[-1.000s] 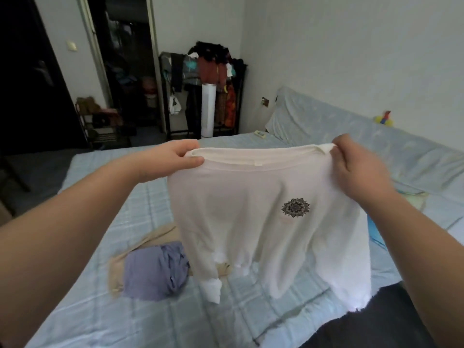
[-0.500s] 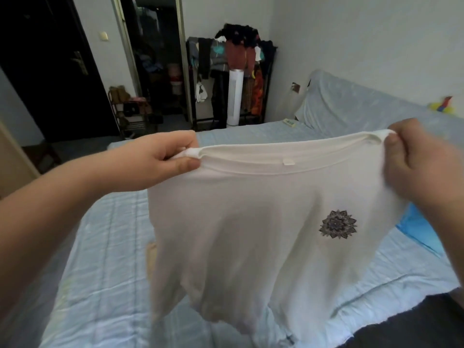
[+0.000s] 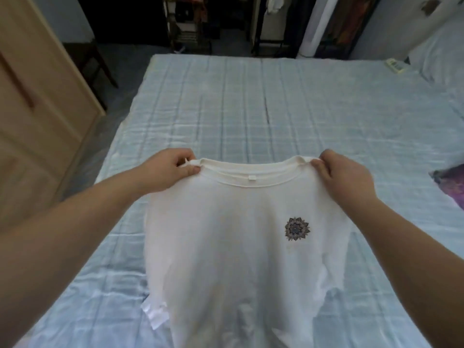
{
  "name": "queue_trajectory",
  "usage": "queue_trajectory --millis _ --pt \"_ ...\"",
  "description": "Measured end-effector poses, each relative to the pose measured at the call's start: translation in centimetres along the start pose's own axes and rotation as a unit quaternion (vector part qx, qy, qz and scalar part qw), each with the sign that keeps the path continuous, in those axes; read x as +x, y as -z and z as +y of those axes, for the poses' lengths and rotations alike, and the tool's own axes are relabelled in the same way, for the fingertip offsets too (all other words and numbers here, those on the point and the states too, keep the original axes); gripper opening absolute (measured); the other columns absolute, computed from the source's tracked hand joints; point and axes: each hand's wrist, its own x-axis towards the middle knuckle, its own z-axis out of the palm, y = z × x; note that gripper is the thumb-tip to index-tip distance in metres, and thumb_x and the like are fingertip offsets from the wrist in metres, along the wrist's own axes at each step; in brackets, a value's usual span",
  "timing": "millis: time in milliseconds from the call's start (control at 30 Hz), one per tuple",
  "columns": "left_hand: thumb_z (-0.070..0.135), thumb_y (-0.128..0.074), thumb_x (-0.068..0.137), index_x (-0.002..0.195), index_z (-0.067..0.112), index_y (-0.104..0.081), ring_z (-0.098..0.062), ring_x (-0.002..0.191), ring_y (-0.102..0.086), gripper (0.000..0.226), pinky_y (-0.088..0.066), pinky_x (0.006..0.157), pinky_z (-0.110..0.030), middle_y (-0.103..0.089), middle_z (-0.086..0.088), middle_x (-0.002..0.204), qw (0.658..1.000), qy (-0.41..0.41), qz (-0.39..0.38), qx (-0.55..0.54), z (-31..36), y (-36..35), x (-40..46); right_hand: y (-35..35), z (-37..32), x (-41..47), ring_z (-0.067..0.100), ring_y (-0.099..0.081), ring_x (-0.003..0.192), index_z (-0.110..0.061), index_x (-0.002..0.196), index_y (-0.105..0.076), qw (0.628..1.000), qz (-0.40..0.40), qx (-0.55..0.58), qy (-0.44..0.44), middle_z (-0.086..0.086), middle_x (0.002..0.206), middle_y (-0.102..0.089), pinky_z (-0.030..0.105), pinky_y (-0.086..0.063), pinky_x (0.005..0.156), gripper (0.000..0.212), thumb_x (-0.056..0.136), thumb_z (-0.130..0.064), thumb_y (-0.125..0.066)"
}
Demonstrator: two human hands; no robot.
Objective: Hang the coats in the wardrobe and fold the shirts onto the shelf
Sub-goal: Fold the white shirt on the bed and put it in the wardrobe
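Note:
A white shirt [image 3: 226, 247] with a small dark flower print on its chest hangs in front of me over the bed. My left hand [image 3: 168, 172] pinches the left end of its collar. My right hand [image 3: 344, 177] pinches the right end of the collar. The neckline is stretched level between the two hands. The shirt's body drapes down toward the bottom of the view, and one sleeve cuff shows at its lower left.
The bed [image 3: 251, 109] with a light blue checked sheet fills the middle. A wooden wardrobe door [image 3: 37, 96] stands at the left. A clothes rack [image 3: 339, 21] and a white tower [image 3: 313, 26] stand beyond the bed. Purple cloth [image 3: 449, 182] lies at the right edge.
My view has tilted down and turned toward the bed. Both hands have lowered the shirt from chest height toward the sheet, still holding the collar ends.

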Motion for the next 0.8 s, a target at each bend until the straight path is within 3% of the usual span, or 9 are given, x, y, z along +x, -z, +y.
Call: queue_trajectory --millis 167,267,367,600,800 --pt "0.038 -0.065 0.090 0.082 0.023 -0.059 -0.018 0.066 -0.054 0.018 -0.036 0.054 -0.029 -0.056 0.006 0.066 0.992 0.119 0.049 -0.009 -10.7 -10.8 12.7 -18.7 1.0 9.8 0.025 -0.047 0.064 -0.022 0.086 -0.044 0.998 -0.064 0.001 -0.013 -0.004 0.070 -0.050 0.033 -0.034 0.059 0.036 0.101 -0.052 -0.032" --pt "0.040 -0.059 0.093 0.089 0.023 -0.057 -0.023 0.075 -0.056 0.018 -0.040 0.063 -0.033 -0.058 0.002 0.075 0.979 0.177 0.101 0.002 -15.8 -17.3 18.5 -28.2 2.3 13.3 0.024 -0.053 0.061 -0.027 0.084 -0.040 0.996 -0.080 0.002 -0.027 -0.005 0.068 -0.053 0.033 -0.041 0.060 0.036 0.099 -0.056 -0.026" --pt "0.043 -0.052 0.096 0.093 0.024 -0.051 -0.028 0.081 -0.054 0.019 -0.044 0.070 -0.038 -0.059 -0.002 0.082 0.968 0.209 0.127 0.059 -19.2 -22.7 22.1 -34.7 3.3 15.2 0.027 -0.055 0.069 -0.023 0.088 -0.044 0.991 -0.129 0.009 -0.021 0.002 0.080 -0.057 0.037 -0.043 0.065 0.033 0.102 -0.049 -0.029" --pt "0.046 -0.049 0.096 0.097 0.022 -0.043 -0.028 0.072 -0.048 0.025 -0.039 0.065 -0.038 -0.057 -0.005 0.079 0.955 0.229 0.152 0.111 -23.4 -29.3 24.9 -42.1 5.7 16.9 0.033 -0.055 0.085 -0.019 0.091 -0.046 0.992 -0.123 0.011 0.022 0.009 0.096 -0.055 0.041 -0.039 0.070 0.034 0.102 -0.048 -0.031" --pt "0.044 -0.051 0.094 0.104 0.018 -0.047 -0.039 0.091 -0.058 0.028 -0.045 0.074 -0.045 -0.060 -0.015 0.094 0.957 0.228 0.140 0.115 -22.7 -29.2 24.5 -42.0 5.8 16.6 0.035 -0.055 0.086 -0.020 0.091 -0.045 0.995 -0.094 0.003 0.011 0.010 0.095 -0.055 0.044 -0.044 0.071 0.035 0.100 -0.050 -0.030"
